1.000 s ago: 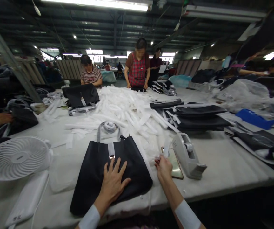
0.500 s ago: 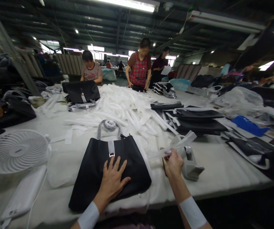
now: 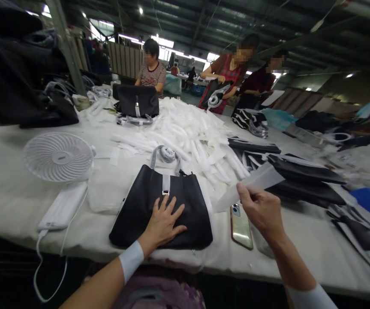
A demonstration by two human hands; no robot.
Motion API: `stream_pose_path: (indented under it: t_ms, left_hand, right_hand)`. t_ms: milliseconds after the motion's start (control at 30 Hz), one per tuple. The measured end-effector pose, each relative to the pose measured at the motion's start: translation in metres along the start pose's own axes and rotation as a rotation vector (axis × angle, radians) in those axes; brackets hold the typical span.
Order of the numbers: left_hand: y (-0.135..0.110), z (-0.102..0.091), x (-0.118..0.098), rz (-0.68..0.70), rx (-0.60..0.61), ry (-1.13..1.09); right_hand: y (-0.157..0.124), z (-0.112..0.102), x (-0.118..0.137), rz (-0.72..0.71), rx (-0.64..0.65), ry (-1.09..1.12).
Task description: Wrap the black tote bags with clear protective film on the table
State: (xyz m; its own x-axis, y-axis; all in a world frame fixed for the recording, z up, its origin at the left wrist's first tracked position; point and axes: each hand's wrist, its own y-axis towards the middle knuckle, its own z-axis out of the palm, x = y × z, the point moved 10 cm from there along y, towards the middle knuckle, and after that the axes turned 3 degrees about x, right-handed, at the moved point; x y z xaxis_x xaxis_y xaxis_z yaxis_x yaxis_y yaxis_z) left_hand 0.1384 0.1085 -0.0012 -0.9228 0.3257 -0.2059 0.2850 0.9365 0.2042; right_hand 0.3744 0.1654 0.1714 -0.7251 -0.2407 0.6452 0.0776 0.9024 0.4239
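Note:
A black handbag (image 3: 139, 206) with a grey strap and metal clasp lies flat on the white table (image 3: 7, 193) in front of me. My left hand (image 3: 163, 223) rests flat on it, fingers spread, just below the clasp. My right hand (image 3: 260, 208) is raised to the right of the bag and pinches a length of clear tape (image 3: 252, 184) that stretches up and to the right. A phone (image 3: 241, 227) lies on the table under that hand.
A white fan (image 3: 58, 156) and a white power bank (image 3: 62, 206) with a cable sit at the left. A heap of white foam strips (image 3: 188, 137) fills the middle. Stacked black bags (image 3: 297, 176) lie at the right. Three people work at the far side.
My right hand has pulled the tape strip away from the dispenser and lifted it to the right. The view has swung left; the dispenser is hidden now. My left hand stays on the bag.

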Motion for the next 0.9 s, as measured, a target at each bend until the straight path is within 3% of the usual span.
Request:
stream_pose_path:
  t_ms: [67, 133, 300, 367, 467, 567, 700, 833, 900]
  left_hand:
    - [0.0, -0.002, 0.001, -0.003, 0.007, -0.017]
    - [0.0, -0.003, 0.001, -0.003, 0.013, -0.039]
    - [0.0, 0.002, 0.003, 0.004, 0.017, -0.087]
    - [-0.001, 0.006, 0.005, 0.005, 0.005, -0.099]
    - [-0.002, 0.009, 0.005, 0.039, -0.046, -0.075]
    - [0.0, 0.01, 0.003, 0.07, -0.09, -0.028]
    - [0.005, 0.003, 0.007, 0.068, -0.067, -0.031]
    - [-0.004, -0.03, 0.021, 0.138, -0.068, -0.012]
    - [-0.013, -0.054, 0.05, 0.006, -0.144, 0.037]
  right_hand:
    - [0.001, 0.019, 0.045, -0.23, 0.148, -0.191]
    - [-0.006, 0.053, 0.075, -0.383, 0.325, -0.302]
    - [-0.06, 0.166, 0.115, -0.659, 0.767, -0.234]
    - [-0.074, 0.204, 0.112, -0.594, 0.807, -0.048]
    - [-0.073, 0.242, 0.081, -0.346, 0.687, 0.221]
    - [-0.069, 0.259, 0.045, -0.211, 0.556, 0.266]
    - [-0.059, 0.261, 0.016, -0.11, 0.461, 0.266]
    - [-0.058, 0.265, 0.02, -0.163, 0.49, 0.203]
    - [-0.061, 0.268, 0.028, -0.222, 0.529, 0.143]
